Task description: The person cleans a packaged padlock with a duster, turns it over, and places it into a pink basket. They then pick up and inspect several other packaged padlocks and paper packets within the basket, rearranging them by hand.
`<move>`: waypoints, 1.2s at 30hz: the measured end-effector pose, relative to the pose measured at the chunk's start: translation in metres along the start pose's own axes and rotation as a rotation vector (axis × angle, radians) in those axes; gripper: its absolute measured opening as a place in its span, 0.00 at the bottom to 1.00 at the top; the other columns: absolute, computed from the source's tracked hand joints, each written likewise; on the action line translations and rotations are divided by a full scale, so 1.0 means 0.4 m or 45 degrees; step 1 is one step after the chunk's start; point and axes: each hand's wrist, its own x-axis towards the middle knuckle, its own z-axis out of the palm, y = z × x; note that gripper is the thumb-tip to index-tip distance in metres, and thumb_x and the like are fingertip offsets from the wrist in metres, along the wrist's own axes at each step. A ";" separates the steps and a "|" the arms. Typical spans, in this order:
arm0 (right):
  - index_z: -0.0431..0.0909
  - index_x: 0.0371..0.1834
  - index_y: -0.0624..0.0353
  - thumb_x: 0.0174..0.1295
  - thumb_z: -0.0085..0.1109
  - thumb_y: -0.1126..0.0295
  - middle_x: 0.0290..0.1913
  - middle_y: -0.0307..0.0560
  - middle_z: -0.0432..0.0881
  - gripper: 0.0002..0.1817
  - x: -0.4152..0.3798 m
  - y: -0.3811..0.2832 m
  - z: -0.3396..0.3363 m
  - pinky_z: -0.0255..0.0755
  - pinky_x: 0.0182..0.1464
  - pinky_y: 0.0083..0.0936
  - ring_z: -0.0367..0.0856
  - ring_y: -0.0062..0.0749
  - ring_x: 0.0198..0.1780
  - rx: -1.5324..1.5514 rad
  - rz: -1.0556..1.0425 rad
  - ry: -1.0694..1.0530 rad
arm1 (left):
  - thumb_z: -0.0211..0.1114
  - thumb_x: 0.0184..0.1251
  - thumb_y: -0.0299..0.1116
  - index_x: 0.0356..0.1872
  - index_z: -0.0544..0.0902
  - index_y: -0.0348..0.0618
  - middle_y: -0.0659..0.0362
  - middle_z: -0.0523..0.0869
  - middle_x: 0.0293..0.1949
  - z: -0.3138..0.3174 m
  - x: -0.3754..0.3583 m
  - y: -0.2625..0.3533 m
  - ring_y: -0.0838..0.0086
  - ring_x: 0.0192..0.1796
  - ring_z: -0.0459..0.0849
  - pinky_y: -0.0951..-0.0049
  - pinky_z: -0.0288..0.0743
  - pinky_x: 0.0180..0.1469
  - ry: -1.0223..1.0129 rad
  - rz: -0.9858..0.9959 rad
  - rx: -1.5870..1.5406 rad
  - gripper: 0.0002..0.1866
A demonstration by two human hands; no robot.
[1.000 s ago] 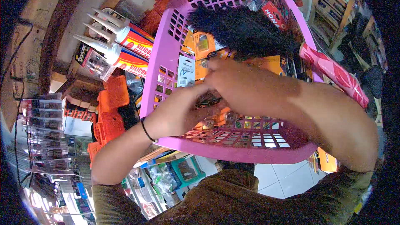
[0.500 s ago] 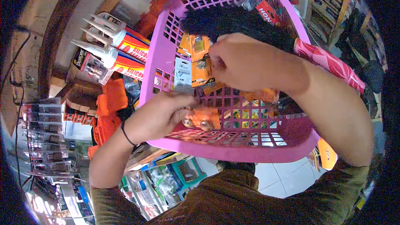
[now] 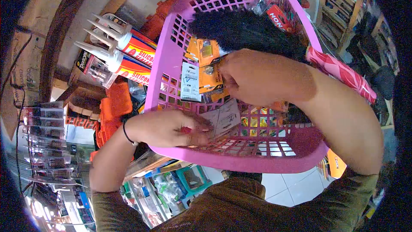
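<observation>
My left hand (image 3: 176, 129) is inside the near left part of a pink plastic basket (image 3: 257, 163), its fingers closed on a pale printed packet card (image 3: 225, 118). Just above the card, my right hand (image 3: 253, 77) is curled with the fingertips turned down and mostly hidden; what they hold, if anything, does not show. Beside the right hand lie orange carded packets (image 3: 210, 75) with small metal parts. A white card with handwriting (image 3: 190, 81) leans left of them. Black bristly material (image 3: 244, 28) fills the basket's far side.
Silicone sealant tubes (image 3: 133, 51) lie left of the basket, near orange plastic cases (image 3: 113, 107). A red packet (image 3: 277, 17) sits in the far right corner. A pink patterned roll (image 3: 341, 75) rests across the right rim. Clear packs (image 3: 47, 141) hang at far left.
The orange packet side with round metal parts at my left hand has given way to a pale printed card side. My right hand has moved slightly down and right.
</observation>
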 end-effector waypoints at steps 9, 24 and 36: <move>0.72 0.20 0.64 0.43 0.55 0.70 0.24 0.57 0.75 0.08 -0.006 -0.002 -0.025 0.69 0.34 0.37 0.75 0.51 0.31 -0.053 -0.104 -0.033 | 0.57 0.48 0.24 0.36 0.74 0.34 0.45 0.79 0.30 0.000 0.139 -0.094 0.53 0.36 0.79 0.61 0.74 0.38 0.739 -0.189 0.723 0.12; 0.73 0.25 0.65 0.45 0.54 0.69 0.26 0.60 0.76 0.10 -0.006 0.009 -0.018 0.70 0.36 0.39 0.76 0.52 0.33 -0.215 -0.086 -0.058 | 0.54 0.52 0.37 0.14 0.74 0.33 0.49 0.73 0.09 0.019 0.058 0.048 0.61 0.14 0.75 0.63 0.67 0.21 0.828 -0.469 -0.022 0.16; 0.74 0.25 0.66 0.45 0.53 0.69 0.25 0.61 0.76 0.10 -0.010 0.019 -0.020 0.71 0.35 0.38 0.76 0.53 0.31 -0.326 -0.153 -0.183 | 0.50 0.57 0.45 0.14 0.79 0.38 0.47 0.77 0.14 0.049 -0.012 0.072 0.58 0.20 0.79 0.60 0.74 0.24 0.767 -0.807 1.069 0.23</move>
